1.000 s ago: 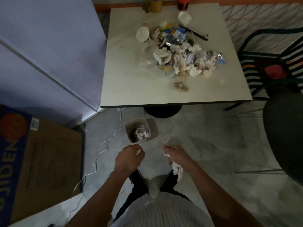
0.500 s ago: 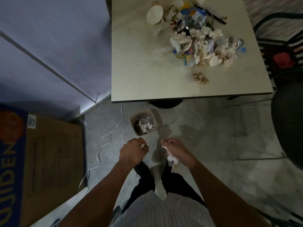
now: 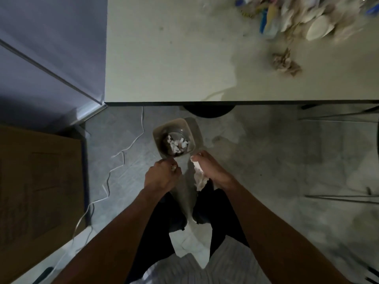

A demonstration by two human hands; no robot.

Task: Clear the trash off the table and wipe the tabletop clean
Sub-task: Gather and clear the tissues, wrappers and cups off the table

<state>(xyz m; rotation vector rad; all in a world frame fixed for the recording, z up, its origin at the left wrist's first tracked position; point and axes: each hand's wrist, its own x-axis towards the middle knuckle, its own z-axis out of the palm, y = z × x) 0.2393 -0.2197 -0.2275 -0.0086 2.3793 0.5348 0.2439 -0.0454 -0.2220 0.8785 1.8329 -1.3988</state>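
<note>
Grey floor below the worktop [image 3: 164,58] holds the small bin [image 3: 174,138]; both hands have closed in beside it, left hand [image 3: 162,177] clutching a scrap, right hand [image 3: 211,171] gripping crumpled tissue [image 3: 199,177], nearly ready to drop; the trash pile [image 3: 297,19] remains above.

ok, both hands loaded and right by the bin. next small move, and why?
Probably carry both hands slightly forward over the small beige floor bin and release. The left hand grips a small scrap and the right hand holds a crumpled white tissue, both just short of the rim. The bin already holds scraps, and the blurred trash pile still waits on the pale tabletop.
</note>
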